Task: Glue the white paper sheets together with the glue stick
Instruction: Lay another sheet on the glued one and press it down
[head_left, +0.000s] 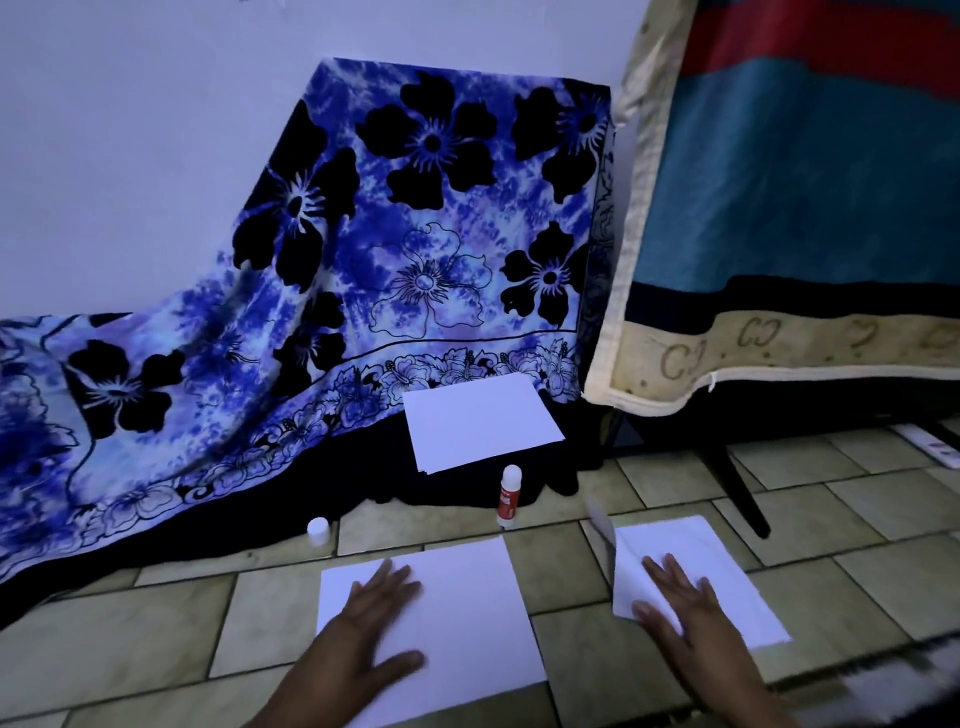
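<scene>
A white paper sheet (467, 587) lies on the tiled floor in front of me, and my left hand (374, 618) rests flat on its left part with fingers spread. To the right lies a second white sheet (722, 561) whose left edge curls up; my right hand (670, 597) lies flat on it, fingers straight. Farther back a small stack of white paper (480, 428) sits on dark cloth. The uncapped glue stick (508, 496) stands upright between the stack and the near sheets. Its white cap (318, 530) stands on the floor to the left.
A blue floral cloth (363, 249) drapes over something against the wall (130, 130) behind the paper. A mattress (779, 208) leans at the right, with a black stand leg (740, 488) on the tiles below it. A fuzzy rug edge (857, 680) lies at lower right.
</scene>
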